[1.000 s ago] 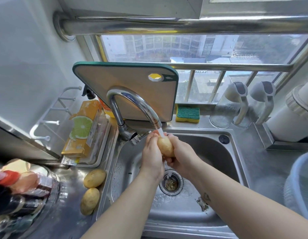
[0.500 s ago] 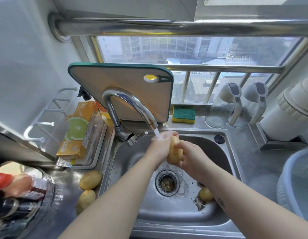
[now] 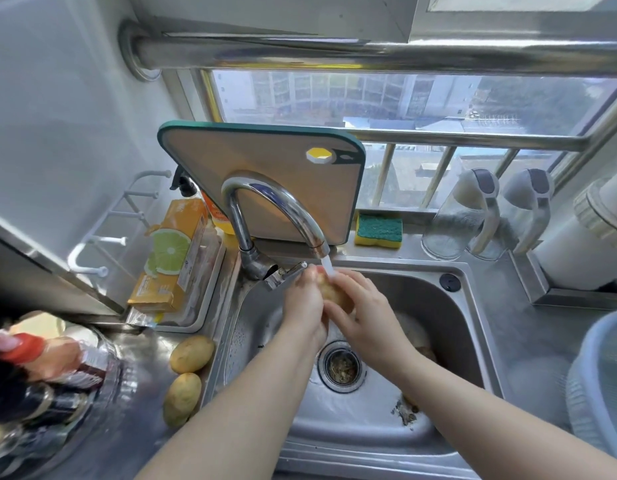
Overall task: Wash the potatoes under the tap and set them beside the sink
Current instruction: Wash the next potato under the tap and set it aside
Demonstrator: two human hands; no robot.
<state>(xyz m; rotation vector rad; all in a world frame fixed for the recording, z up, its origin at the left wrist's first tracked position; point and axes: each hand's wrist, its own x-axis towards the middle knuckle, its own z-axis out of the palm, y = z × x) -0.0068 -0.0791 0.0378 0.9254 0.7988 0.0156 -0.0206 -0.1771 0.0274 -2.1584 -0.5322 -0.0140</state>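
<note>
Potato (image 3: 336, 294) between fingers (image 3: 350, 286) (under tap (image 3: 287, 202))

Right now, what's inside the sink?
Drain strainer with scraps, debris, and a potato gripped by left hand and right hand under the tap. The right forearm hides whatever lies beneath.

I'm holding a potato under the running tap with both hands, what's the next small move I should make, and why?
Probably roll the potato a part-turn in your grip. The left hand and right hand cover most of it, and the stream from the tap lands only on its top end, so the rest likely isn't rinsed.
</note>
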